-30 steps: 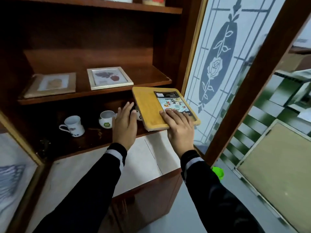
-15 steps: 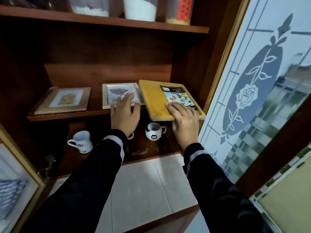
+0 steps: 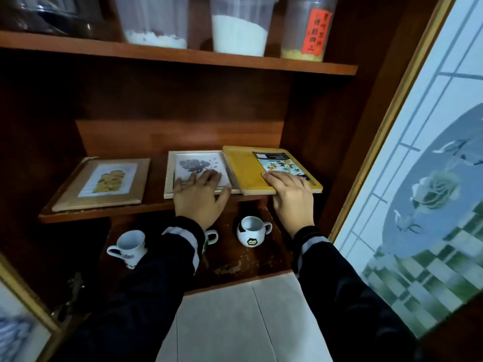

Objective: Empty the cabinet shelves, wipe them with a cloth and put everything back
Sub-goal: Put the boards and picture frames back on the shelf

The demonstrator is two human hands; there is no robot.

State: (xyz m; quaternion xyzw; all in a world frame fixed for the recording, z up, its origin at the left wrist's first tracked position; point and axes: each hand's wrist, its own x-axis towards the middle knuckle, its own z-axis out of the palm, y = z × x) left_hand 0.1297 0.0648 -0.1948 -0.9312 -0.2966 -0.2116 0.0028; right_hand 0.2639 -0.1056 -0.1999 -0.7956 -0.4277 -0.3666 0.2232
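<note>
Nearest: pale tiled bench [image 3: 235, 325], with two dark sleeves crossing above it, each with a white band at the cuff. Lower shelf [image 3: 235, 259], worn surface: three mugs. White mug [image 3: 129, 246] at left, handle to the left; second mug [image 3: 211, 236] mostly hidden behind the left cuff, only the handle side showing; football-patterned mug [image 3: 252, 231] at right. Middle shelf [image 3: 104, 216]: three flat things lying face up in a row. Brown frame [image 3: 104, 182] at left, apart from the others; white frame [image 3: 198, 169] with a leaf print in the centre; yellow board [image 3: 248, 171] at right, carrying a printed card, its left edge touching or just overlapping the white frame, I cannot tell which, and its near edge overhanging the shelf front. Left hand [image 3: 200, 198] is palm down on the white frame's near edge, fingers straight and spread apart. Right hand [image 3: 291, 192] is palm down on the board's near right corner, fingers straight and close together across the card; thumb not clear. Top shelf [image 3: 183, 54]: three clear tubs, two with white contents, one with yellow contents and a red label, plus one dark container [image 3: 47, 14] at far left. Frosted glass door [image 3: 418, 184] with a rose pattern stands open at right.
</note>
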